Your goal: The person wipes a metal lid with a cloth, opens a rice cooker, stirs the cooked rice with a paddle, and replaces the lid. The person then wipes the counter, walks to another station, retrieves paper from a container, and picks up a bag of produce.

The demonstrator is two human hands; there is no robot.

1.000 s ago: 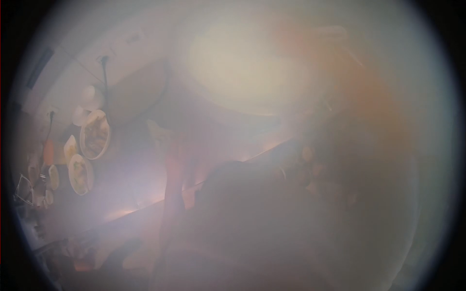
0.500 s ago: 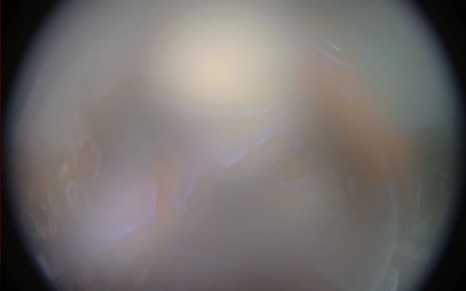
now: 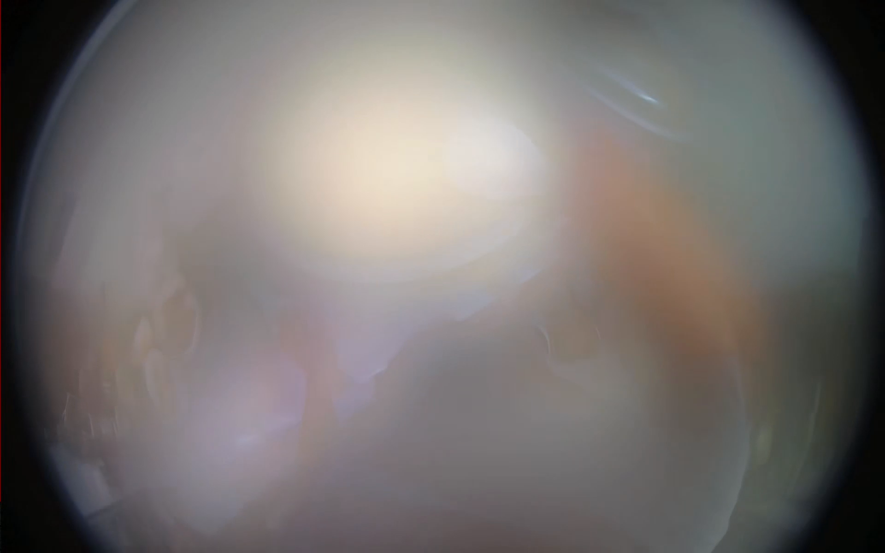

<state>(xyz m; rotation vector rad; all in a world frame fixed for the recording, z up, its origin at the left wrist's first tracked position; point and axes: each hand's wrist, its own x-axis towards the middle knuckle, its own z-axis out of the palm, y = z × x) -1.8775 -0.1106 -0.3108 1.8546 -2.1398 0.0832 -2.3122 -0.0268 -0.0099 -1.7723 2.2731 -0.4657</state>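
The whole head view is heavily blurred, so no hand shows a clear outline. A broad orange band (image 3: 673,249) slants down across the right side; whether it is my right arm or hand, or some object, I cannot make out. Left of centre stands a narrow, faint orange strip (image 3: 320,387), also too smeared to name. Beside it lies a pale violet-white patch (image 3: 369,346) with a ragged lower edge. No fingers can be picked out, and anything held is hidden by the haze.
A large cream-coloured glow (image 3: 378,166) fills the upper middle, with a whiter spot (image 3: 498,157) at its right. Below centre spreads a dull grey area (image 3: 479,433). Small blurred shapes (image 3: 171,336) cluster at the left edge.
The cream glow sits lower and looks larger, and a white spot shows in it. The orange band at right is stronger in colour. The smaller shapes have shifted slightly downward.
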